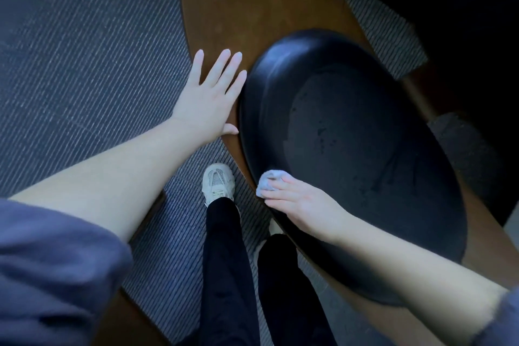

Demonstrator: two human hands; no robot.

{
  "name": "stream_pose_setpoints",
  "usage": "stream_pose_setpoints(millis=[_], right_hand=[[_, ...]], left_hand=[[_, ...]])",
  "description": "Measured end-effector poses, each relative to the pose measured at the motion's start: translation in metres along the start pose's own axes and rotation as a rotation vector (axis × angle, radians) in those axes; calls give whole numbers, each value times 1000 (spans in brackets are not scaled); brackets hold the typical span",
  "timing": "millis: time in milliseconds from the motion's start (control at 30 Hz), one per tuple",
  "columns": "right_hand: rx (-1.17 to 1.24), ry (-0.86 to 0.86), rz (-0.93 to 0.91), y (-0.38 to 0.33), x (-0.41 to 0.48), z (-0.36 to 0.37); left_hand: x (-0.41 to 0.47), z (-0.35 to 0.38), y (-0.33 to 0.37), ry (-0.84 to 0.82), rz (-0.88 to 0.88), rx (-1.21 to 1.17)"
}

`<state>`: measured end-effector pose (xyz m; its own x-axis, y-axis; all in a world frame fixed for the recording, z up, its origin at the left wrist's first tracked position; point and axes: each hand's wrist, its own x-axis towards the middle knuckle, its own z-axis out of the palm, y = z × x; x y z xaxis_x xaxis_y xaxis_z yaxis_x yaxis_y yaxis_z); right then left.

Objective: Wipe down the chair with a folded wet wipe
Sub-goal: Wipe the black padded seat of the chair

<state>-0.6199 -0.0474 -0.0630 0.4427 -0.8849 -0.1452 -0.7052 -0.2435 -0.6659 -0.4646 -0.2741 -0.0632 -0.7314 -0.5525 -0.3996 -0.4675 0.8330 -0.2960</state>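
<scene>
The chair has a black cushioned seat (pixel 345 149) with wet streaks on its middle, set in a curved brown wooden frame (pixel 252 3). My right hand (pixel 303 205) presses a small folded pale wet wipe (pixel 268 181) against the near left rim of the seat, fingers curled over it. My left hand (pixel 209 95) lies flat and spread on the wooden frame, its fingertips and thumb right at the seat's left edge.
Grey striped carpet (pixel 84 50) covers the floor on the left. My legs in black trousers and a white shoe (pixel 218 182) stand close to the chair's near side. A dark shape (pixel 463 22) fills the upper right.
</scene>
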Motion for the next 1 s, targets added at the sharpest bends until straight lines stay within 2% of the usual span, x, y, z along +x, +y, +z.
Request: stream_pose_setpoints(millis=[33,133,233,300,367,467,567,600,667,733,800,900,1000], right_hand=[[49,-61,46,-1,0,-7],[60,-45,85,3,26,-35],[58,198,84,12,63,-52],[-7,239,95,12,72,-46],[-25,99,131,10,48,-18],[60,-169,291,18,-12,24],[134,-248,329,16,-30,0],[185,-183,318,12,-24,-20],[299,141,353,9,-3,-57],[403,486,562,25,20,-85],[497,663,803,52,42,-101],[668,891,1042,88,58,-116],[824,1109,1161,119,59,-113]], left_hand=[[0,-1,1,-2,-6,3],[1,-2,2,-7,-21,-3],[1,-2,2,-17,-26,-13],[1,-3,2,-23,-18,-17],[1,-5,2,-28,-15,-17],[0,-13,3,-56,-6,-21],[2,-26,5,-112,-29,-71],[4,-31,6,-129,-41,-101],[8,-38,6,-151,-43,-155],[21,-45,4,-147,-1,-180],[42,-53,0,-150,67,-201],[81,-64,-3,-212,217,-193],[113,-71,-7,-273,361,-72]])
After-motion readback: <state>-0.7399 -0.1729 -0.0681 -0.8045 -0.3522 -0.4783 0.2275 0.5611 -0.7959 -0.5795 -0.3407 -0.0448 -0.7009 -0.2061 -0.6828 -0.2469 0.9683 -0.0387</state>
